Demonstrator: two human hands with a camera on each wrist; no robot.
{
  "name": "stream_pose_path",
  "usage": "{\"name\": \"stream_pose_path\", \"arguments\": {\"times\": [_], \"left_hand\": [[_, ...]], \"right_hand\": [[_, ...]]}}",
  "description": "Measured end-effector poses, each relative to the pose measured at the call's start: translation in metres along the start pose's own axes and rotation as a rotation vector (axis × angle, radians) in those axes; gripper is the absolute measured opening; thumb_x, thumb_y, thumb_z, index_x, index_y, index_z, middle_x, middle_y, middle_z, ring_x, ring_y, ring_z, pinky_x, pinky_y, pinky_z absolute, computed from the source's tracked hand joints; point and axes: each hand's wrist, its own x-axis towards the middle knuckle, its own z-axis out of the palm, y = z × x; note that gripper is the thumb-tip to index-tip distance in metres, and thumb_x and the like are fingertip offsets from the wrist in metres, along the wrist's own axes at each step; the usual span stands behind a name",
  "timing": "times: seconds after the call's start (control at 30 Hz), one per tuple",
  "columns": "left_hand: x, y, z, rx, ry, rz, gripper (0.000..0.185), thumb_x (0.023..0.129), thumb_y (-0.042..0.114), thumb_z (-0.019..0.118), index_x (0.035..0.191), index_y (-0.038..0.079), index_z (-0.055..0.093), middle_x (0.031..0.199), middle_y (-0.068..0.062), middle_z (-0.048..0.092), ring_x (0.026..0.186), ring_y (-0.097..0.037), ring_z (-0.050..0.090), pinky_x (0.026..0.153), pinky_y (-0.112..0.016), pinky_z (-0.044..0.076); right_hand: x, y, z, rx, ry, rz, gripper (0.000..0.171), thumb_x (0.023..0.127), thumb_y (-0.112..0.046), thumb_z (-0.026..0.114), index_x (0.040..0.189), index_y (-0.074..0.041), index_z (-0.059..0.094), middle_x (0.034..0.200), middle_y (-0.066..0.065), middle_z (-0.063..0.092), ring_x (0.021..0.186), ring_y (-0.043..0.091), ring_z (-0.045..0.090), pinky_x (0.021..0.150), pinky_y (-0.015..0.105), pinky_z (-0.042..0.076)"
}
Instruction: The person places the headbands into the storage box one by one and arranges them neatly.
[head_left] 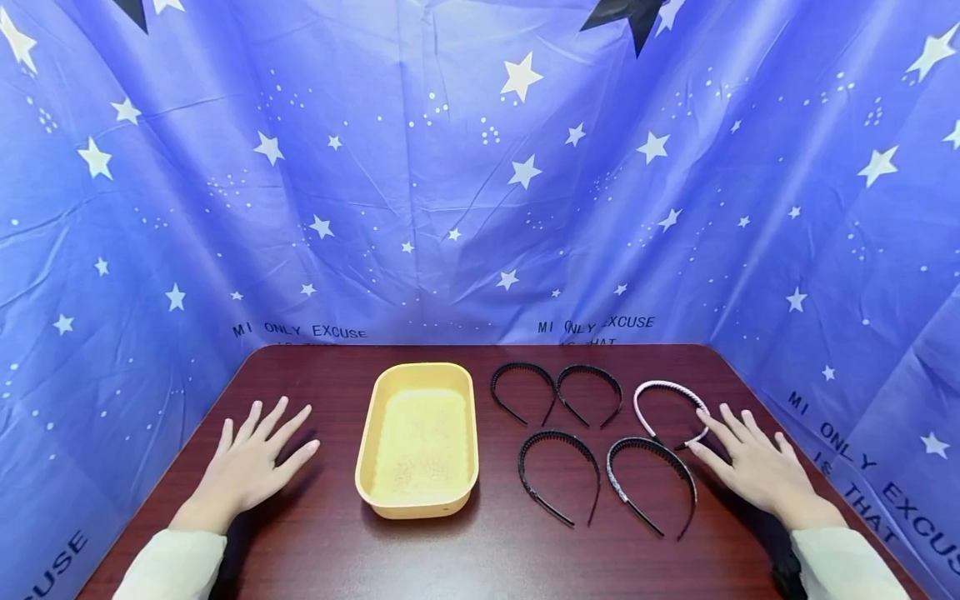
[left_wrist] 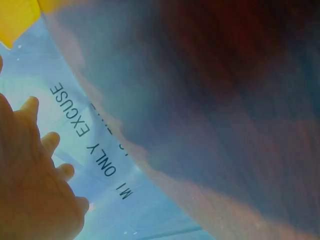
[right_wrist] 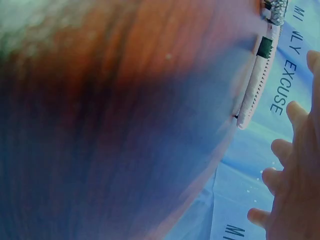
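My left hand (head_left: pixel 255 467) is spread with straight fingers over the left side of the table, left of a yellow plastic tray (head_left: pixel 416 507). My right hand (head_left: pixel 765 468), also spread, is at the right, its fingertips by a pale pink headband (head_left: pixel 663 384); whether they touch cannot be told. Left of it, two black toothed headbands (head_left: pixel 522 365) lie at the back. In front are another black headband (head_left: pixel 557 434) and one with a silvery glittering side (head_left: pixel 613 477). The right wrist view shows the pink headband (right_wrist: pixel 254 92) beside the fingers.
The dark red-brown wooden table (head_left: pixel 480 558) has rounded far corners. A blue cloth (head_left: pixel 420 208) with white stars and printed lettering hangs behind it and along both sides. In the left wrist view, a yellow corner of the tray (left_wrist: pixel 17 17) shows at the top left.
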Motion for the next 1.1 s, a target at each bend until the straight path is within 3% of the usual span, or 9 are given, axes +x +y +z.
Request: {"name": "stream_pose_path", "arguments": {"times": [0.33, 0.83, 0.97, 1.1], "left_hand": [[0.004, 0.002, 0.003, -0.073, -0.024, 0.004, 0.070, 0.099, 0.061, 0.048, 0.154, 0.018, 0.041, 0.157, -0.024, 0.030, 0.142, -0.056, 0.017, 0.105, -0.076, 0.009], [0.011, 0.010, 0.005, -0.371, -0.072, 0.052, 0.069, 0.101, 0.045, 0.055, 0.156, 0.009, 0.033, 0.155, -0.034, 0.026, 0.137, -0.063, 0.018, 0.104, -0.075, 0.016], [0.012, 0.013, 0.004, -0.439, -0.109, 0.017, 0.071, 0.101, 0.046, 0.053, 0.158, 0.010, 0.029, 0.157, -0.032, 0.023, 0.141, -0.059, 0.015, 0.105, -0.075, 0.013], [0.013, 0.015, 0.006, -0.506, -0.124, 0.016, 0.074, 0.103, 0.045, 0.052, 0.159, 0.007, 0.024, 0.158, -0.028, 0.024, 0.144, -0.050, 0.019, 0.109, -0.070, 0.017]], "right_hand": [[0.000, -0.001, 0.000, 0.012, -0.012, 0.015, 0.071, 0.101, -0.059, 0.045, 0.157, -0.018, 0.033, 0.156, 0.029, 0.028, 0.143, 0.053, 0.018, 0.100, 0.077, 0.014], [-0.001, -0.003, -0.002, 0.022, -0.003, -0.007, 0.068, 0.101, -0.056, 0.048, 0.154, -0.016, 0.039, 0.156, 0.026, 0.032, 0.141, 0.050, 0.029, 0.098, 0.074, 0.020], [-0.001, -0.003, -0.002, 0.020, -0.002, -0.012, 0.067, 0.101, -0.056, 0.048, 0.154, -0.016, 0.039, 0.156, 0.025, 0.033, 0.140, 0.049, 0.030, 0.098, 0.074, 0.021], [-0.001, -0.004, -0.002, 0.025, 0.005, -0.022, 0.067, 0.101, -0.055, 0.048, 0.154, -0.015, 0.039, 0.155, 0.025, 0.033, 0.140, 0.049, 0.031, 0.098, 0.073, 0.022]]}}
